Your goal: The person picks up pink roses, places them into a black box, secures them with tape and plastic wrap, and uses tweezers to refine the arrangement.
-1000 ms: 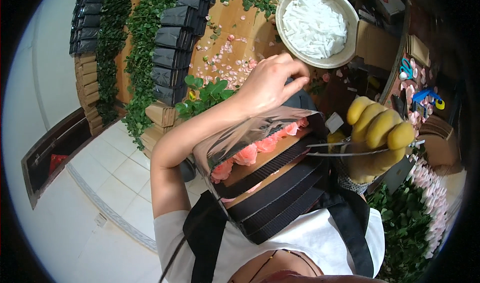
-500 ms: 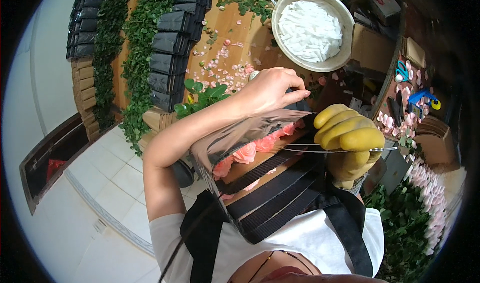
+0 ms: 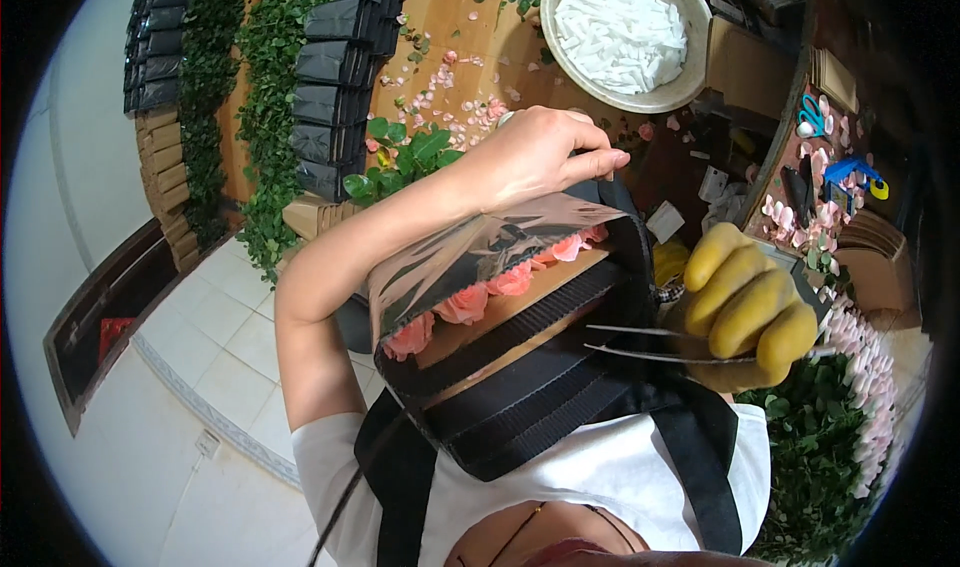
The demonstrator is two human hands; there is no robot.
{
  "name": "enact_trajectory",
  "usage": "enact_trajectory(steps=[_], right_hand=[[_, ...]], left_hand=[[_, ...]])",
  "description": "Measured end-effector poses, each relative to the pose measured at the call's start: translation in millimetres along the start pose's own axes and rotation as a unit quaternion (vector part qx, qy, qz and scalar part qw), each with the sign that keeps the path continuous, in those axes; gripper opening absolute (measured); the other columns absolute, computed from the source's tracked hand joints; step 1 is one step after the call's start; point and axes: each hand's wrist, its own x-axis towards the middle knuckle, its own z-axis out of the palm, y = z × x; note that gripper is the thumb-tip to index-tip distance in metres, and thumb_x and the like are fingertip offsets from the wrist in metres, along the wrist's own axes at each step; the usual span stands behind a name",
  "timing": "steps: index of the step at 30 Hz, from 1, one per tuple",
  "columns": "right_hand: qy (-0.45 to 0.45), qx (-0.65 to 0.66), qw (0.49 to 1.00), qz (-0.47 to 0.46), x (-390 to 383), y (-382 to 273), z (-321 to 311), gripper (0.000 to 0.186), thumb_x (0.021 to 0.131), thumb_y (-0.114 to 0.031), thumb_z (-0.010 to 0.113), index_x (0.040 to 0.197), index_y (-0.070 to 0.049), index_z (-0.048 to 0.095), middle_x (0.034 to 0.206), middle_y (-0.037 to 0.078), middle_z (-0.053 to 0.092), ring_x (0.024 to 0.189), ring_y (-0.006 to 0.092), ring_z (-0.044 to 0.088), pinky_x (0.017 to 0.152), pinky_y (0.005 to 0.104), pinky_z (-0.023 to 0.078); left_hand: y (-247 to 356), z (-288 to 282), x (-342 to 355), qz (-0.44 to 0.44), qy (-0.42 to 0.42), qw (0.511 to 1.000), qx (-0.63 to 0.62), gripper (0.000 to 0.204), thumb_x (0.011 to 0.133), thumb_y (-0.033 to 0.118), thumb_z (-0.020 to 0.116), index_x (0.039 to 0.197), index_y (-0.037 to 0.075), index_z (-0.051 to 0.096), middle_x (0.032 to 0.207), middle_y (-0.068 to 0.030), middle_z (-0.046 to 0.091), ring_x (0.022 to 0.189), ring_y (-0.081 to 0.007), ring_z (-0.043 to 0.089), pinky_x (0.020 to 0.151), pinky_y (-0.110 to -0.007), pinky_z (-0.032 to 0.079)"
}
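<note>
Against my chest sits a bunch of pink roses in a black film wrap, with ridged dark cardboard strips in front of the blooms. My bare left hand is curled over the far edge of the wrap; its fingertips are partly hidden, and the forearm runs along the wrap's left side. In a yellow glove, my right hand is closed round long metal tweezers. The tweezers' two tips stand apart and point left, over the right part of the cardboard strips; whether they touch is unclear.
Beyond my left hand, a large bowl holds white pieces. Black-wrapped bundles and leafy stems line the wooden table, strewn with petals. Blue scissors lie at the right; pale pink roses stand below them.
My gloved right hand has moved right and slightly down, drawing the tweezers away from the blooms. The wrapped bunch has tilted a little, with my left hand staying at its far edge.
</note>
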Motion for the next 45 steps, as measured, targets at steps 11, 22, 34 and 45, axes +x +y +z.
enact_trajectory(steps=[11,22,34,45], right_hand=[[-0.152,-0.119,0.981,0.036,9.6,-14.6,17.8,0.029,0.104,-0.031,0.049,0.09,-0.008,0.058,0.074,0.011,0.071,0.06,0.0209,0.065,0.069,0.0339,0.053],[0.005,-0.107,0.993,0.04,-3.0,-2.8,18.3,0.033,0.104,-0.038,0.046,0.088,-0.009,0.049,0.062,0.005,0.054,0.05,0.0196,0.052,0.056,0.0362,0.048],[0.062,-0.16,0.982,0.075,-17.1,3.6,31.4,0.042,0.097,-0.042,0.06,0.103,-0.001,0.066,0.073,0.015,0.069,0.062,0.0286,0.066,0.064,0.0455,0.055],[0.066,-0.138,0.986,0.068,-20.7,7.0,34.2,0.04,0.098,-0.039,0.06,0.104,0.0,0.066,0.075,0.015,0.069,0.062,0.0297,0.066,0.064,0.0454,0.054]], left_hand=[[-5.0,2.4,-10.5,-0.102,0.011,0.994,-0.044,0.033,0.1,0.03,0.059,0.091,0.001,0.072,0.084,-0.0095,0.07,0.084,-0.0187,0.065,0.078,-0.033,0.05],[-14.9,16.5,-9.7,-0.076,0.013,0.995,-0.067,0.032,0.099,0.026,0.059,0.088,-0.001,0.071,0.081,-0.0087,0.071,0.078,-0.0172,0.066,0.076,-0.032,0.051],[-27.0,26.3,-13.7,-0.027,0.046,0.997,-0.059,0.032,0.096,0.032,0.061,0.093,0.003,0.074,0.079,-0.0127,0.072,0.071,-0.0255,0.069,0.067,-0.037,0.052],[-30.5,30.2,-14.2,-0.036,0.05,0.996,-0.066,0.033,0.095,0.033,0.062,0.092,0.003,0.072,0.076,-0.0168,0.069,0.067,-0.0296,0.067,0.064,-0.04,0.05]])
